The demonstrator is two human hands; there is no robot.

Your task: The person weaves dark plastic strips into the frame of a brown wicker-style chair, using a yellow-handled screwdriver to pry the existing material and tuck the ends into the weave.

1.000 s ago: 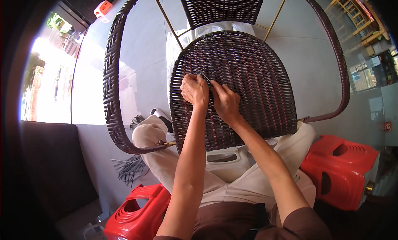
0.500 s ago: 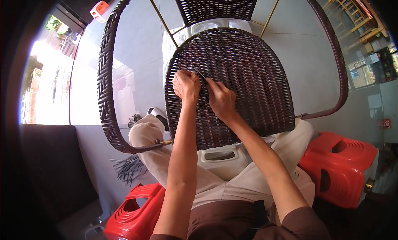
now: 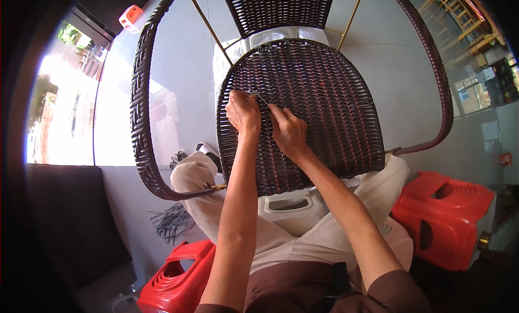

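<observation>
Woven seat (image 3: 324,113), both hands' grip (image 3: 265,118) atop

I've got a dark brown woven wicker chair (image 3: 319,113) tipped over my lap, its rounded seat panel facing up at me, weave running in tight rows. The woven arm loop curves round both sides. A thin pale strand (image 3: 261,98) sticks out of the weave near the panel's upper left.
</observation>
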